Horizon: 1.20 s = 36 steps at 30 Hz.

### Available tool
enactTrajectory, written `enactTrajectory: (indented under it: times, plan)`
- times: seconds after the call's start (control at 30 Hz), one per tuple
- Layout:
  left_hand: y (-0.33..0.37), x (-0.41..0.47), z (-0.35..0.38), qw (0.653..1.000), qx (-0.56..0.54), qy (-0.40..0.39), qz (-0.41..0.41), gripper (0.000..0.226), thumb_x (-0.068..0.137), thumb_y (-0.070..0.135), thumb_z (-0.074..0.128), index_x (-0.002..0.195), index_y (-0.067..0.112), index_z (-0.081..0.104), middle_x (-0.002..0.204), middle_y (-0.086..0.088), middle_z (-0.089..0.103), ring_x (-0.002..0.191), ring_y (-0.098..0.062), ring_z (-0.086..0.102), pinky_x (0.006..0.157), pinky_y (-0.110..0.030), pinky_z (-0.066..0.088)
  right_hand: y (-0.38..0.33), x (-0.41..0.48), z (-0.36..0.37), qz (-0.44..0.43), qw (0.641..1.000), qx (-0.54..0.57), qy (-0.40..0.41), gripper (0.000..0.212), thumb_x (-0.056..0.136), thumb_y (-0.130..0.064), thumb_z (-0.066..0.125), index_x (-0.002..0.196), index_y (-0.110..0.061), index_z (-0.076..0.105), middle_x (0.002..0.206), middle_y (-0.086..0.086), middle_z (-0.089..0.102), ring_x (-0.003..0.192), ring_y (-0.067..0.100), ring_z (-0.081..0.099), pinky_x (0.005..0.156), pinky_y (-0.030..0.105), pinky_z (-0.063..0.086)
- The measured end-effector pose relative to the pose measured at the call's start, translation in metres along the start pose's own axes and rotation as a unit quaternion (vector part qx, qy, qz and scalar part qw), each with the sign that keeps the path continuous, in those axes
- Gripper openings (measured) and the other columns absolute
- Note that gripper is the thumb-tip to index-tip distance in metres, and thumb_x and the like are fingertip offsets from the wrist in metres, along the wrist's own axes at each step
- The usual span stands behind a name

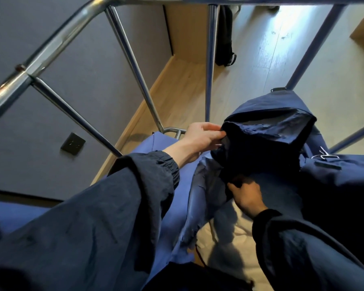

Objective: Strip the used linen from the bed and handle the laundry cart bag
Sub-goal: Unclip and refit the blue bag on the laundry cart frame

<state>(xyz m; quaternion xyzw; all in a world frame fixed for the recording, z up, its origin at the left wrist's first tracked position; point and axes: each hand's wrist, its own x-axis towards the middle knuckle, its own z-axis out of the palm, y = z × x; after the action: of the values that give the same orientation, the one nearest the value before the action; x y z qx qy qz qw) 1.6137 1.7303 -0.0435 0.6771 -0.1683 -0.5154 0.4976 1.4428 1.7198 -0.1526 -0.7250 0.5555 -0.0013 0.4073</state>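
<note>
Gripping, left: your left hand [206, 135] pinches the left rim of the dark navy laundry bag [267, 133], thumb on top and curled fingers beneath the cloth.
Right hand: your right hand [247, 196] sits lower and nearer to you, in shadow, its fingers curled into a fold of the same bag and grasping it.
Laundry bag: it lies bunched between your two hands, inside the cart, its top flopped over and its opening dark. A metal clip [324, 156] lies on its right side.
White linen: pale sheets [235, 238] show just below your right hand, partly under the bag's folds.
Lighter blue cloth: it [168, 175] runs under your left forearm, its right edge crumpled against the linen.
Cart frame: chrome tubes [135, 66] rise around the bag, left and ahead of you; those on the right look blue.
Floor: pale wood planks [261, 59] lie beyond the frame.
Wall socket: a dark plate [73, 143] sits on the grey wall at your left.
Sleeves: both of your arms wear dark blue sleeves [114, 196], gathered at the cuff.
</note>
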Motion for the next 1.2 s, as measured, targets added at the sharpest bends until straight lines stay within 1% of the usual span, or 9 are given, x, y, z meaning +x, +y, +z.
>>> enactTrajectory:
  times: [0.1, 0.23, 0.53, 0.67, 0.8, 0.9, 1.03, 1.1, 1.2]
  plan:
    - [-0.001, -0.001, -0.001, 1.0, -0.009, 0.016, 0.01, 0.019, 0.086, 0.003, 0.067, 0.104, -0.003, 0.064, 0.082, -0.011, 0.067, 0.062, -0.015, 0.065, 0.066, -0.024, 0.057, -0.004, -0.01, -0.009, -0.047, 0.994, 0.103, -0.009, 0.011, 0.088, -0.014, 0.065, 0.077, -0.012, 0.063, 0.078, 0.009, 0.067, 0.077, 0.022, 0.062, 0.067, 0.03, 0.046]
    - [-0.001, -0.013, 0.004, 0.997, 0.006, 0.042, 0.057, 0.008, 0.084, 0.004, 0.07, 0.091, 0.003, 0.065, 0.079, -0.011, 0.068, 0.065, -0.016, 0.064, 0.068, -0.027, 0.057, -0.016, -0.029, -0.03, -0.033, 0.97, 0.241, -0.026, 0.021, 0.092, -0.004, 0.058, 0.071, -0.008, 0.061, 0.058, 0.005, 0.063, 0.049, 0.016, 0.056, 0.042, 0.021, 0.041]
    - [0.004, -0.083, 0.022, 0.97, 0.08, 0.034, 0.227, 0.019, 0.082, -0.003, 0.069, 0.086, 0.014, 0.062, 0.089, -0.006, 0.072, 0.085, -0.01, 0.07, 0.081, -0.028, 0.056, -0.056, -0.129, -0.1, -0.092, 0.959, 0.268, -0.002, 0.015, 0.085, -0.002, 0.054, 0.07, -0.001, 0.056, 0.055, 0.014, 0.064, 0.042, 0.024, 0.056, 0.038, 0.028, 0.04]
    - [0.002, -0.132, 0.02, 0.917, 0.269, -0.047, 0.291, 0.035, 0.083, 0.006, 0.065, 0.105, 0.033, 0.064, 0.12, 0.006, 0.065, 0.117, -0.003, 0.056, 0.103, -0.025, 0.043, -0.06, -0.168, -0.126, -0.097, 0.958, 0.268, 0.01, 0.015, 0.082, 0.0, 0.056, 0.067, -0.001, 0.057, 0.053, 0.013, 0.064, 0.042, 0.028, 0.056, 0.039, 0.028, 0.039]
    - [-0.009, -0.182, 0.032, 0.832, 0.421, -0.161, 0.322, 0.054, 0.081, 0.01, 0.071, 0.131, 0.02, 0.054, 0.139, 0.008, 0.04, 0.132, 0.007, 0.029, 0.105, -0.002, 0.019, -0.06, -0.207, -0.15, -0.088, 0.954, 0.286, -0.008, 0.012, 0.079, 0.005, 0.051, 0.068, 0.004, 0.057, 0.053, 0.018, 0.063, 0.041, 0.029, 0.055, 0.037, 0.026, 0.037]
    - [-0.018, -0.219, 0.049, 0.835, 0.402, -0.153, 0.344, 0.046, 0.078, 0.015, 0.069, 0.124, 0.015, 0.06, 0.144, -0.001, 0.039, 0.137, -0.004, 0.031, 0.106, -0.005, 0.023, -0.067, -0.245, -0.167, -0.101, 0.948, 0.3, -0.03, 0.014, 0.077, 0.006, 0.05, 0.066, 0.007, 0.058, 0.054, 0.022, 0.062, 0.043, 0.031, 0.055, 0.039, 0.028, 0.038]
    - [-0.008, -0.268, 0.076, 0.868, 0.272, -0.063, 0.411, 0.024, 0.072, 0.002, 0.052, 0.089, 0.005, 0.068, 0.105, 0.011, 0.069, 0.096, -0.004, 0.065, 0.088, -0.031, 0.05, -0.077, -0.299, -0.194, -0.128, 0.921, 0.368, -0.026, 0.029, 0.079, 0.011, 0.048, 0.056, -0.002, 0.058, 0.051, 0.022, 0.059, 0.038, 0.026, 0.049, 0.033, 0.023, 0.036]
    - [-0.003, -0.291, 0.081, 0.88, 0.24, -0.079, 0.403, 0.022, 0.076, -0.002, 0.05, 0.092, 0.005, 0.065, 0.067, 0.018, 0.065, 0.064, 0.002, 0.061, 0.069, -0.034, 0.05, -0.08, -0.326, -0.206, -0.14, 0.905, 0.399, -0.034, 0.026, 0.082, 0.013, 0.047, 0.061, 0.003, 0.058, 0.049, 0.019, 0.056, 0.035, 0.023, 0.047, 0.031, 0.021, 0.036]
    - [0.006, -0.321, 0.084, 0.872, 0.223, -0.043, 0.434, 0.028, 0.077, 0.0, 0.056, 0.08, 0.027, 0.06, 0.062, 0.014, 0.061, 0.058, -0.001, 0.056, 0.062, -0.028, 0.048, -0.08, -0.356, -0.219, -0.159, 0.891, 0.423, -0.038, 0.018, 0.083, 0.013, 0.047, 0.069, 0.009, 0.058, 0.049, 0.016, 0.057, 0.034, 0.019, 0.049, 0.033, 0.021, 0.038]
